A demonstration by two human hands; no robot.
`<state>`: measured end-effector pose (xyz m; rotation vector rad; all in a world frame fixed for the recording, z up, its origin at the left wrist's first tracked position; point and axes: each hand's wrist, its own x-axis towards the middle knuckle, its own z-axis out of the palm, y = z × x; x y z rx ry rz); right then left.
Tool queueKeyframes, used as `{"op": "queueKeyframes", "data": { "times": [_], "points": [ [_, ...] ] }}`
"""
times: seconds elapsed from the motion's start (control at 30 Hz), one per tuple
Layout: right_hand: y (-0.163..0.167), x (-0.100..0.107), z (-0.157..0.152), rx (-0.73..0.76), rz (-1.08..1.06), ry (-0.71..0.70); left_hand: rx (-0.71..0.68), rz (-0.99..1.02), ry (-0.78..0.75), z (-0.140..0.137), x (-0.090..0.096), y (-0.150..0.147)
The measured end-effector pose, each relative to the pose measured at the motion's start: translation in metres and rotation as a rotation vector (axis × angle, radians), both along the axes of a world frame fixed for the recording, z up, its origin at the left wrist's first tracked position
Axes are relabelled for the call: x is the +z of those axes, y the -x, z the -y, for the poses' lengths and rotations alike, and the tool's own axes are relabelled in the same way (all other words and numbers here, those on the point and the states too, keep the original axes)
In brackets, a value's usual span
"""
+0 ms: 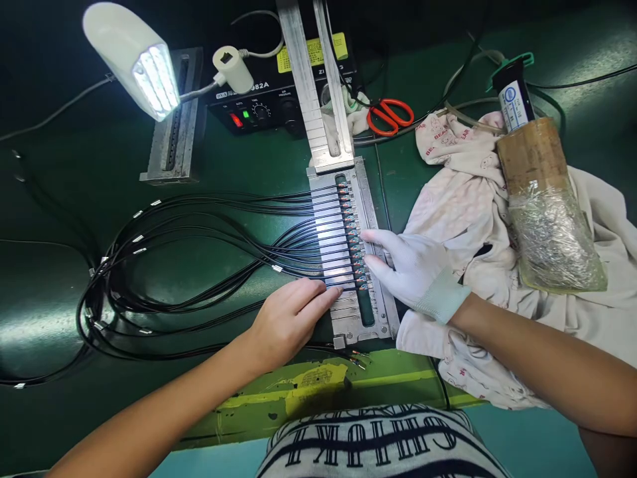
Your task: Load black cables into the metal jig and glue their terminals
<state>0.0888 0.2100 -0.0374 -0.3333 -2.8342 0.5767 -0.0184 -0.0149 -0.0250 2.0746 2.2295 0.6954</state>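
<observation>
A metal slotted fixture (343, 312) lies lengthwise in front of me, with a row of black cables (293, 237) laid across it. Their stripped ends with small connectors (355, 244) line up over the slot. My bare left hand (291, 315) is closed at the fixture's left side, thumb and index finger pinching a black cable near the row's lower end. My right hand (415, 272) wears a white glove. Two of its fingers are stretched out and apart, their tips at the fixture's right edge beside the connectors; nothing shows between them.
Coiled cables spread left. A lit lamp (132, 56), a second slotted fixture (174, 126) and a black control box (259, 103) stand behind. Red-handled scissors (391, 117) lie near a printed cloth (448, 192), which bears a wrapped holder (552, 226) with a dispensing syringe (512, 99).
</observation>
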Motion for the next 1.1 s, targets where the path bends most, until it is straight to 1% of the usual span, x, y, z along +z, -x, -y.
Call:
{"op": "queueKeyframes", "data": {
  "times": [0.07,0.17,0.23,0.3,0.37,0.47,0.57,0.63,0.7,0.87,0.93,1.0,1.1],
  "points": [
    [0.0,0.0,0.0,-0.004,-0.001,-0.007,0.028,0.111,-0.004,0.001,-0.006,0.0],
    [0.0,-0.001,0.001,-0.006,-0.012,-0.002,0.032,0.159,0.007,0.005,-0.01,0.0],
    [0.0,-0.001,0.0,-0.001,-0.019,0.003,0.043,0.102,0.013,0.009,-0.009,-0.001],
    [0.0,-0.001,0.0,0.004,-0.019,0.003,0.084,0.015,0.011,0.013,-0.007,-0.002],
    [0.0,-0.001,-0.001,0.008,-0.026,0.0,0.113,-0.022,0.02,0.016,-0.007,-0.003],
    [0.0,-0.001,0.0,0.01,-0.021,0.001,0.088,-0.015,0.038,0.018,-0.01,-0.003],
    [0.0,-0.001,0.0,0.002,0.006,0.02,0.058,-0.123,0.031,0.018,-0.011,-0.002],
    [0.0,-0.002,0.0,-0.004,0.015,0.026,0.048,-0.16,0.035,0.016,-0.009,-0.002],
    [0.0,-0.002,0.001,-0.011,0.012,0.012,0.036,-0.156,0.039,0.01,-0.007,-0.004],
    [0.0,-0.003,0.002,-0.026,-0.023,-0.005,-0.021,-0.18,0.031,-0.019,-0.005,-0.011],
    [-0.001,-0.004,0.001,-0.02,-0.035,0.005,0.003,-0.117,0.056,-0.028,-0.004,-0.013],
    [-0.001,-0.004,0.001,-0.019,-0.047,0.007,0.04,0.019,0.093,-0.029,0.0,-0.014],
    [-0.001,-0.004,0.001,-0.023,-0.046,0.005,0.088,0.157,0.115,-0.013,0.011,-0.019]
  ]
}}
